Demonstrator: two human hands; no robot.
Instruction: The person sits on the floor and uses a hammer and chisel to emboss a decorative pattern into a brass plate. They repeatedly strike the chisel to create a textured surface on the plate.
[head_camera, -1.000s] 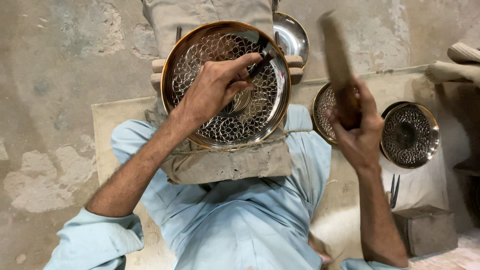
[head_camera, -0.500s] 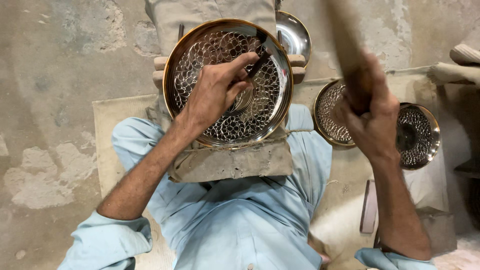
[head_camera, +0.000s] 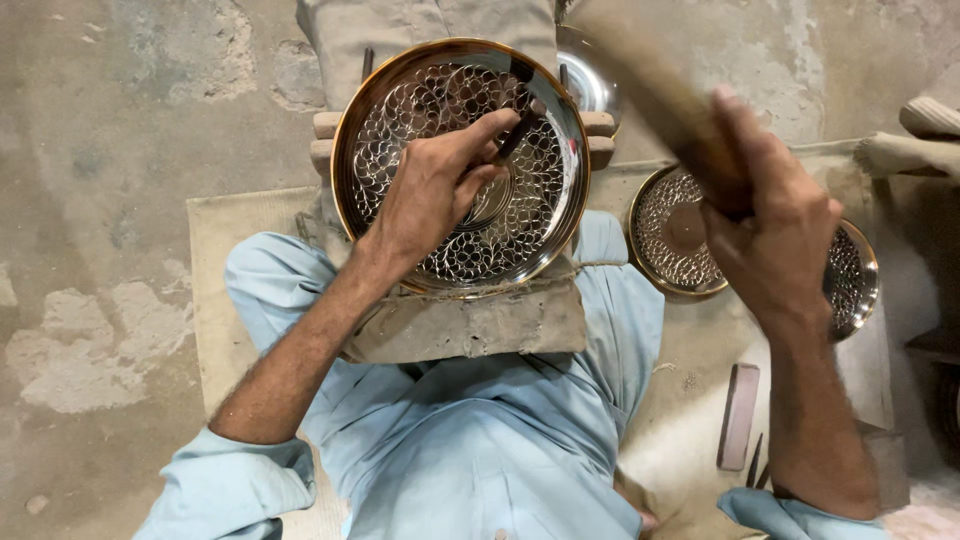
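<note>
A round metal tray (head_camera: 365, 140) with a pierced lattice pattern lies on a cloth-wrapped block (head_camera: 480, 325) on my lap. My left hand (head_camera: 435, 195) rests on the tray and pinches a dark chisel (head_camera: 517, 132), its tip set on the lattice. My right hand (head_camera: 770, 230) is raised to the right of the tray and grips a dark wooden mallet (head_camera: 650, 90), which looks blurred and points up and left, above the chisel.
Two similar pierced trays lie to the right, one nearer (head_camera: 672, 250) and one (head_camera: 855, 285) partly behind my right wrist. A plain shiny dish (head_camera: 590, 75) sits behind the main tray. A flat brown bar (head_camera: 740, 415) lies on the mat by my right knee.
My right hand with the mallet has swung up and toward the camera, then leftward over the tray. The left hand stays on the chisel.
</note>
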